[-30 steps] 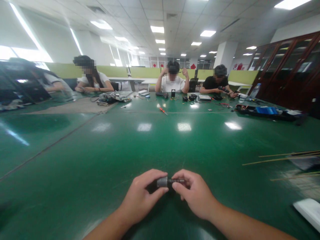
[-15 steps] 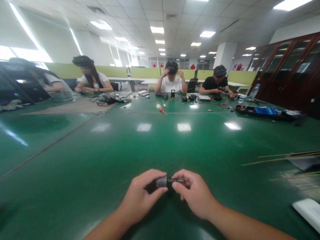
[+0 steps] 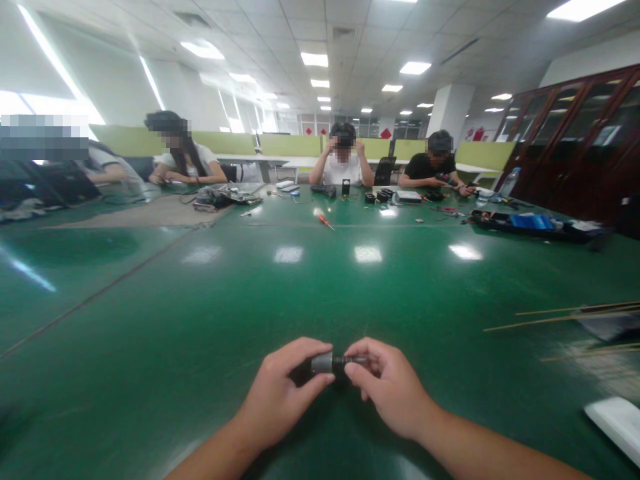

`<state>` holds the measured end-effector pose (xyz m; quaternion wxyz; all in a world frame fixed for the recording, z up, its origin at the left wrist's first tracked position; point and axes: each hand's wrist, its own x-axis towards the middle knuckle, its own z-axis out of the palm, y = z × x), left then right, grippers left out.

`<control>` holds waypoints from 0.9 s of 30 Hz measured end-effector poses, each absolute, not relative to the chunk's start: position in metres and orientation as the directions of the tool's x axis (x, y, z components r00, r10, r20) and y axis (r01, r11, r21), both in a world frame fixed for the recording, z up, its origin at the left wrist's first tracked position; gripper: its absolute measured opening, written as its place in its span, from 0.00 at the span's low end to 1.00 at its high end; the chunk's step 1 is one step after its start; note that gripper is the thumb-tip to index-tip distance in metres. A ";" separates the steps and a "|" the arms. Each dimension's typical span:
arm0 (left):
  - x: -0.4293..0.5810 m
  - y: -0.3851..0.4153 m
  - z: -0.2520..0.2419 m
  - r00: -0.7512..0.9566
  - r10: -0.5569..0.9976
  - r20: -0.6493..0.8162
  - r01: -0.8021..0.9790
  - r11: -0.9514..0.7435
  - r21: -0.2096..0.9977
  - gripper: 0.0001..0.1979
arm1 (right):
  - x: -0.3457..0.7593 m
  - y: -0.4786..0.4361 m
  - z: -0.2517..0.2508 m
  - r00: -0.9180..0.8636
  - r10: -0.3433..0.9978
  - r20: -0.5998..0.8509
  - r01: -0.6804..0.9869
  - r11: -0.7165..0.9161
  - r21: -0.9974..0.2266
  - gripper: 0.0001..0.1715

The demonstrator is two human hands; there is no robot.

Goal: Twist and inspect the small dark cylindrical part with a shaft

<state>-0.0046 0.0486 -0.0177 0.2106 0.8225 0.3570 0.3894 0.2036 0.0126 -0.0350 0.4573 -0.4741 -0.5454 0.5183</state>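
Low in the view, over the green table, my left hand (image 3: pixel 284 383) is curled around a small grey cylinder (image 3: pixel 322 363), with the thumb and fingers at its sides. A thin dark shaft (image 3: pixel 354 360) points out of the cylinder's right end and lies in line with it. Thumb and fingertips of my right hand (image 3: pixel 387 387) pinch this shaft, whose far tip shows just past the fingers. The two hands face each other with a small gap between them. Part of the cylinder's left end is hidden in my left palm.
A white object (image 3: pixel 617 427) lies by my right forearm, with thin sticks (image 3: pixel 560 319) beyond it. An orange screwdriver (image 3: pixel 327 223) lies farther off. Electronic parts (image 3: pixel 225 195) and a black tray (image 3: pixel 535 227) line the far side, where several people sit.
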 end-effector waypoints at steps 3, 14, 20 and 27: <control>-0.005 0.048 -0.018 0.442 0.753 0.488 0.424 -0.655 0.626 0.13 | 0.203 0.012 -0.035 -0.125 0.992 0.007 0.037 0.011 -0.999 0.09; -0.005 0.049 -0.017 0.421 0.763 0.490 0.427 -0.643 0.635 0.13 | 0.203 0.012 -0.036 -0.114 0.993 -0.001 -0.006 -0.001 -1.000 0.10; -0.006 0.049 -0.015 0.414 0.763 0.497 0.426 -0.644 0.635 0.13 | 0.202 0.012 -0.037 -0.104 0.995 -0.001 -0.028 -0.004 -1.000 0.12; -0.007 0.050 -0.016 0.393 0.788 0.475 0.463 -0.615 0.638 0.13 | 0.203 0.012 -0.037 -0.121 0.993 0.002 -0.051 -0.004 -0.999 0.14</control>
